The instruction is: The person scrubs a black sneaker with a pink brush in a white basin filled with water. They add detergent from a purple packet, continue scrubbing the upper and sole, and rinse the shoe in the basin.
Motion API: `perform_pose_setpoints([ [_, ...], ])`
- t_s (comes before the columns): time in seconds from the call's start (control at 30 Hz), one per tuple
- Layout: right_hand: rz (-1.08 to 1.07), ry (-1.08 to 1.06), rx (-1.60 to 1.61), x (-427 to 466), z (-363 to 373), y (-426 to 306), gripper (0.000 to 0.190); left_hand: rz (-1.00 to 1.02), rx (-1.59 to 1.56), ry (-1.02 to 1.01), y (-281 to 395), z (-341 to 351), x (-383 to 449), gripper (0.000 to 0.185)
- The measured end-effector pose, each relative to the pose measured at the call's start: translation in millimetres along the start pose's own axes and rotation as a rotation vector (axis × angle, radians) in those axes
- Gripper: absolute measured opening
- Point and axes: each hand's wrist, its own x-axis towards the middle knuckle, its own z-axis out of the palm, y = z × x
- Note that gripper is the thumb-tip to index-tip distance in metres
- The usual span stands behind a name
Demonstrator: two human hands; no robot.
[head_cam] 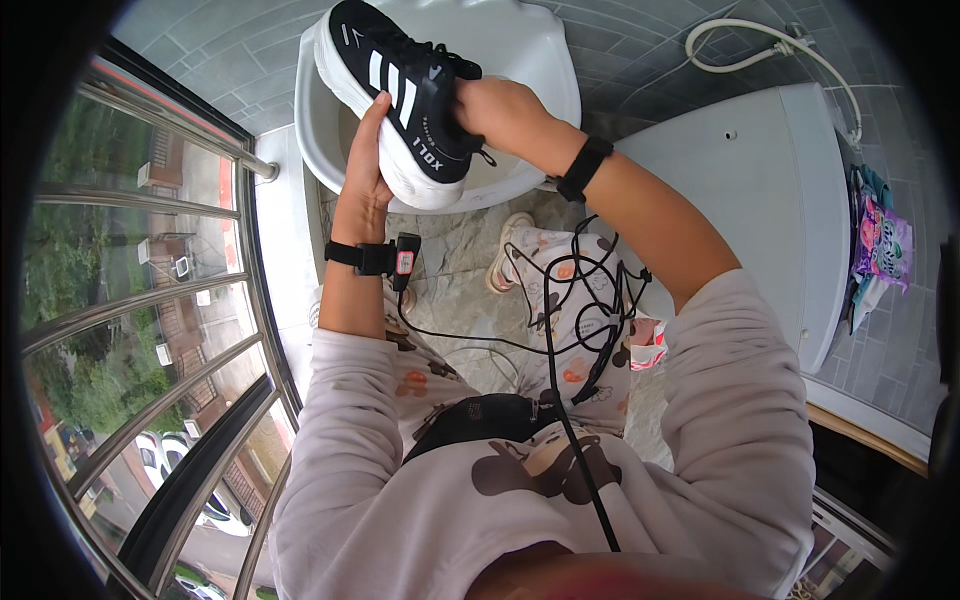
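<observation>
A black sneaker (397, 82) with white side stripes and a thick white sole is tilted over a white washbasin (555, 45), toe pointing to the upper left. Around its sole and side my left hand (367, 154) is closed, the thumb pressed near the stripes. My right hand (502, 112) reaches into the shoe's ankle opening; its fingers are hidden inside, so their grip does not show. Black laces stick up beside that hand.
Black cables (551, 300) hang in loops over my lap from the wrist straps. To the right stand a large white appliance (712, 202) and a purple packet (885, 240); a pale hose (697, 49) is above. Metal window bars (142, 195) run along the left.
</observation>
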Motion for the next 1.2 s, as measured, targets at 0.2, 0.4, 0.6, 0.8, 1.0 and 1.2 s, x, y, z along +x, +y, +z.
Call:
perform_pose_setpoints([
  [0.2,-0.129,-0.066,0.448,-5.9,23.4,20.1,0.029,0.088,-0.027,0.024,25.1,0.9,-8.4,0.045],
  [0.4,-0.028,0.017,0.33,9.1,17.6,23.2,0.032,0.062,-0.045,0.021,1.3,7.3,-0.1,0.045],
  [0.6,-0.164,-0.054,0.469,-18.9,6.9,-1.4,0.032,0.108,-0.103,-0.043,38.6,-13.6,-8.1,0.044],
  [0.8,0.005,-0.011,0.026,0.5,0.9,-12.2,0.028,0.081,-0.12,-0.029,16.7,1.6,-5.8,0.044],
  [1.0,-0.063,-0.024,-0.055,-6.8,-0.4,-14.7,0.029,0.105,-0.134,-0.007,23.4,-3.3,-13.5,0.043],
  [1.2,-0.024,-0.03,-0.163,-13.5,-5.7,-5.5,0.034,-0.022,-0.124,-0.045,-1.1,-1.3,-3.6,0.047],
])
